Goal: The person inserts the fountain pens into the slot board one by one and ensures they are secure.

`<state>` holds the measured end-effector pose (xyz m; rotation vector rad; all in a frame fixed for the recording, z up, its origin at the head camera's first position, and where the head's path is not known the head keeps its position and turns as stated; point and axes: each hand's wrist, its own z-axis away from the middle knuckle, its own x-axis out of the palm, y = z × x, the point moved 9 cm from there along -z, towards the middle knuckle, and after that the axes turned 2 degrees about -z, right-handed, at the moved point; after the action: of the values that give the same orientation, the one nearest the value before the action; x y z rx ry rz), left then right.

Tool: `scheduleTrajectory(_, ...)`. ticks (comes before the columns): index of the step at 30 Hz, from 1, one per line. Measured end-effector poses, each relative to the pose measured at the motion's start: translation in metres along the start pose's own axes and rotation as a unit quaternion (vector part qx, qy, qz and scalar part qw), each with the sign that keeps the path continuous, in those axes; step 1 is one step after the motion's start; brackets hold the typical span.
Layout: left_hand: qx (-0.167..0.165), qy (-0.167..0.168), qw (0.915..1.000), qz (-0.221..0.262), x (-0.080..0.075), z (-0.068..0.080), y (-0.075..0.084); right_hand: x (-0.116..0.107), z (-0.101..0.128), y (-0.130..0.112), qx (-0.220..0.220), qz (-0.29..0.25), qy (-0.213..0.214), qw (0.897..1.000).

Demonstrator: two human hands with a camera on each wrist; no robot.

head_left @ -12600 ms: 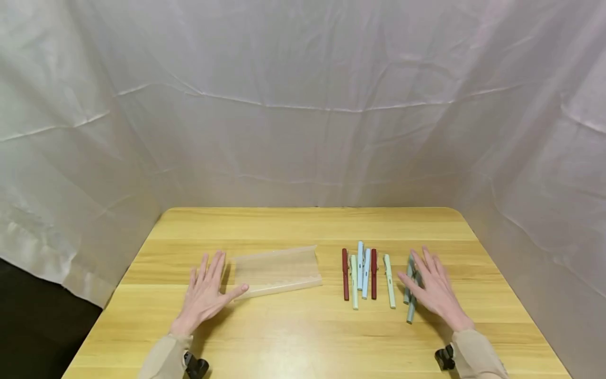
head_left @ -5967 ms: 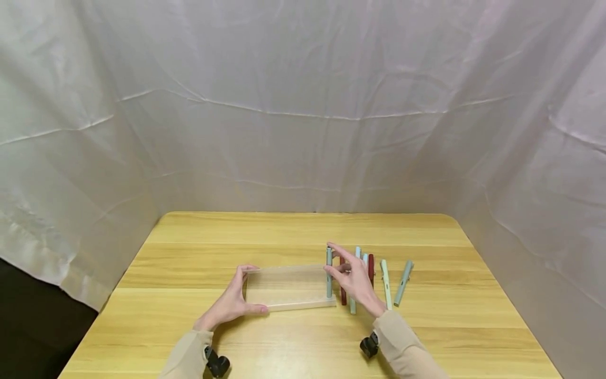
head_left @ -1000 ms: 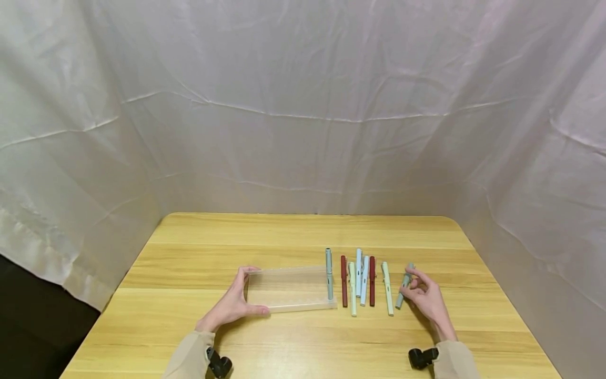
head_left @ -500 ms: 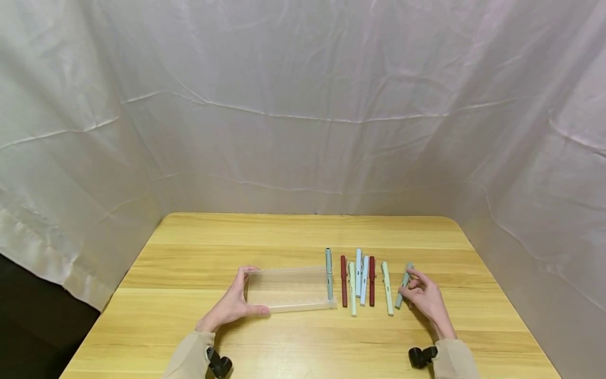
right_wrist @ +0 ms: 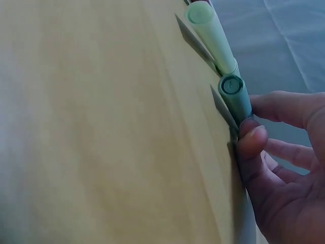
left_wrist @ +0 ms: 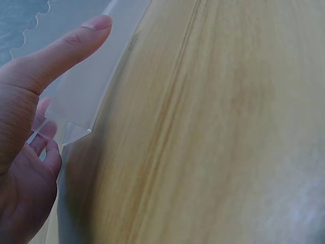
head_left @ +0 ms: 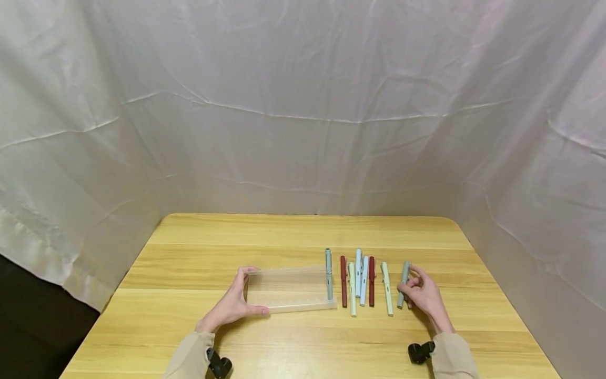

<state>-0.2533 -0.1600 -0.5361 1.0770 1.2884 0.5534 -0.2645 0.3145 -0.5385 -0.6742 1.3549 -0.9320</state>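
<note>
My left hand (head_left: 233,302) grips the left end of a clear plastic pen tray (head_left: 289,306), thumb on its near edge and fingers at the far corner. One grey-green pen (head_left: 329,279) lies across the tray's right end. At the right, my right hand (head_left: 426,296) pinches a second grey-green pen (head_left: 404,284) between thumb and fingers. The right wrist view shows this pen's round end (right_wrist: 232,85) beside a pale green pen (right_wrist: 210,33). In the left wrist view, my thumb lies over the clear tray (left_wrist: 86,86).
Between tray and right hand lie a dark red pen (head_left: 343,281), a pale green pen (head_left: 352,289), two light blue pens (head_left: 358,273), another dark red pen (head_left: 371,281) and another pale green pen (head_left: 387,289). Pale curtains (head_left: 303,131) surround the wooden table (head_left: 293,347).
Earlier, one grey-green pen was laid in the tray, which had been pulled nearer. In the last second the right hand's pen has turned more upright in view; the left hand stays still.
</note>
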Motion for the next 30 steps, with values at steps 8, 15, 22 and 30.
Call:
scheduleTrajectory(8,0.004,0.002,1.0,0.003,0.0,0.0,0.001,-0.003,-0.008,0.0,-0.008,0.024,-0.007,1.0)
scheduleTrajectory(15,0.004,0.002,1.0,0.003,0.0,0.001,0.001,-0.004,-0.019,0.002,-0.01,0.038,-0.006,0.999)
scheduleTrajectory(22,0.003,0.001,1.0,-0.001,0.0,0.001,0.0,-0.003,-0.021,0.001,-0.008,0.057,-0.005,0.998)
scheduleTrajectory(30,0.001,0.002,1.0,-0.002,0.0,0.0,0.0,-0.002,-0.02,0.003,0.016,0.049,0.003,0.999)
